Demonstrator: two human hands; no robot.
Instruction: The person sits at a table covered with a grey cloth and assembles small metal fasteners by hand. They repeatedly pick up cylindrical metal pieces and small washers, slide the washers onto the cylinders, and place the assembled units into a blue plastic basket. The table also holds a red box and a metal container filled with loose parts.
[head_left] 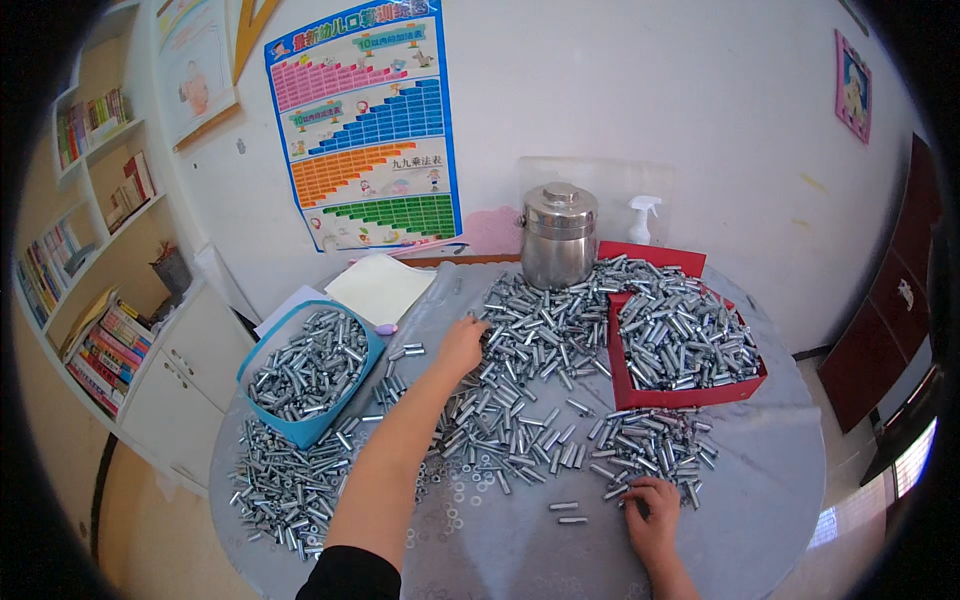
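My left hand (463, 347) reaches to the left side of a big heap of silvery metal sleeve anchors (545, 330). Its fingers are drawn together at the heap's edge; what they hold, if anything, is hidden. Near the front right, my right hand (652, 510) rests low by a smaller pile of the same anchors (655, 440), fingers curled and thumb close to them. Whatever sits between those fingertips is too small to make out. Two loose anchors (570, 520) lie on the table just left of this hand.
A red box (690, 397) heaped with anchors stands at right, a blue bin (305, 430) of them at left. Bolts and nuts (285, 490) spread before the bin. At the back are a steel canister (558, 240), a spray bottle (642, 218) and paper sheets (378, 288).
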